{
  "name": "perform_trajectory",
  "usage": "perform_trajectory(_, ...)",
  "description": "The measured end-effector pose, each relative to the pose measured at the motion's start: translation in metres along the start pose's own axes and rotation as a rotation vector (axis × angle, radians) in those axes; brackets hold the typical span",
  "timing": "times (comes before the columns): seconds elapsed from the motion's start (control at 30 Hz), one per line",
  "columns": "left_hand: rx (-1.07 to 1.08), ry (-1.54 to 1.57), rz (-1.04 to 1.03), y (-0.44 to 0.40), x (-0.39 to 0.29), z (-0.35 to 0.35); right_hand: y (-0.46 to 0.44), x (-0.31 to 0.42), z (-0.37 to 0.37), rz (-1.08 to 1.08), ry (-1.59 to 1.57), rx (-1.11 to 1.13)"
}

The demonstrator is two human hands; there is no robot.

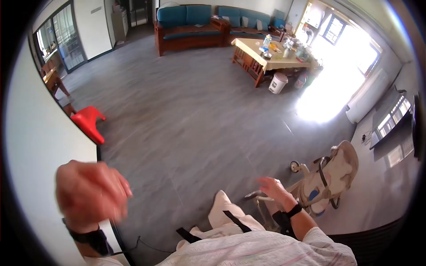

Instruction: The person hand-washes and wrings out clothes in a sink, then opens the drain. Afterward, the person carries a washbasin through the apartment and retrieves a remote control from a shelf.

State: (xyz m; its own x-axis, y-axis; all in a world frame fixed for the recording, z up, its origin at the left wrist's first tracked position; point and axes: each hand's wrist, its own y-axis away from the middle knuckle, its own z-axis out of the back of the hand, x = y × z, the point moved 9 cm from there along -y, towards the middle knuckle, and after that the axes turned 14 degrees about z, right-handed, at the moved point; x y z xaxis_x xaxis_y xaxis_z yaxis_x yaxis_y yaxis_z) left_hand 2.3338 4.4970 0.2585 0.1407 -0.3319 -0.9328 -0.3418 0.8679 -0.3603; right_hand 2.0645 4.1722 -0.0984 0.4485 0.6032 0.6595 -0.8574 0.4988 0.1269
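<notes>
At the lower left my left hand (pixel 91 195) is raised in front of the pale wall, its fingers curled and smeared by motion; whether anything is in it cannot be made out. My right hand (pixel 274 189) hangs over the floor right of centre, near the handle end of a beige stroller (pixel 330 179). Its fingers are partly blurred and stretched to the left, with nothing visible in them. Black bands circle both wrists. A thin black cable runs from the left wrist band across the floor below.
A red stool (pixel 88 123) stands by the wall edge at left. Farther off are a sofa (pixel 191 41) with teal cushions, a cloth-covered table (pixel 248 48) with several items, and a white bin (pixel 278 83). A television (pixel 392 119) is at right.
</notes>
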Motion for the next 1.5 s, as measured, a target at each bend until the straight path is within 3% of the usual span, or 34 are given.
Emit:
perform_trajectory(0.03,0.252,-0.070,-0.063,-0.031,-0.013,-0.021,-0.021,-0.011,0.009,-0.012,0.010,-0.036)
perform_trajectory(0.07,0.939,-0.133,0.032,-0.056,-0.004,-0.046,-0.043,-0.018,0.018,-0.021,0.013,-0.038)
perform_trajectory(0.1,1.259,-0.244,0.117,-0.070,-0.001,-0.059,-0.066,-0.024,0.026,-0.038,0.066,-0.005)
perform_trajectory(0.13,1.043,-0.198,0.179,-0.096,0.005,-0.054,-0.091,-0.031,0.033,-0.053,0.114,0.027)
perform_trajectory(0.27,0.986,-0.162,0.102,-0.192,0.016,-0.043,-0.197,-0.044,0.071,-0.036,0.126,0.009)
perform_trajectory(0.43,0.789,-0.134,0.015,-0.284,0.022,0.013,-0.341,-0.020,0.105,0.043,0.009,0.000)
perform_trajectory(0.53,0.706,-0.169,0.013,-0.317,0.039,0.053,-0.416,-0.018,0.105,0.132,0.090,-0.017)
perform_trajectory(0.8,0.612,-0.276,0.028,-0.383,0.090,0.212,-0.552,-0.013,0.103,0.047,0.175,-0.029)
perform_trajectory(1.1,0.541,-0.352,-0.212,-0.461,0.092,0.396,-0.709,0.008,0.093,-0.118,0.172,-0.006)
perform_trajectory(1.13,0.316,-0.221,-0.152,-0.467,0.101,0.425,-0.735,0.016,0.089,-0.106,0.187,0.015)
perform_trajectory(1.17,0.289,-0.229,-0.140,-0.469,0.110,0.447,-0.760,0.021,0.085,-0.087,0.190,0.038)
perform_trajectory(1.23,0.434,-0.344,-0.075,-0.476,0.142,0.481,-0.821,0.023,0.076,-0.052,0.305,0.115)
perform_trajectory(1.3,0.532,-0.371,0.297,-0.478,0.214,0.534,-0.893,-0.001,0.069,-0.046,0.250,0.131)
perform_trajectory(1.37,0.102,-0.437,-0.008,-0.503,0.221,0.600,-0.978,0.002,0.054,-0.052,0.200,0.129)
perform_trajectory(1.43,-0.179,-0.483,0.275,-0.518,0.255,0.665,-1.055,0.030,0.049,-0.016,0.170,0.128)
perform_trajectory(1.47,-0.212,-0.494,0.281,-0.518,0.269,0.689,-1.093,0.079,0.042,0.061,0.241,0.179)
perform_trajectory(1.5,-0.413,-0.488,0.374,-0.507,0.291,0.727,-1.138,0.108,0.033,0.093,0.243,0.196)
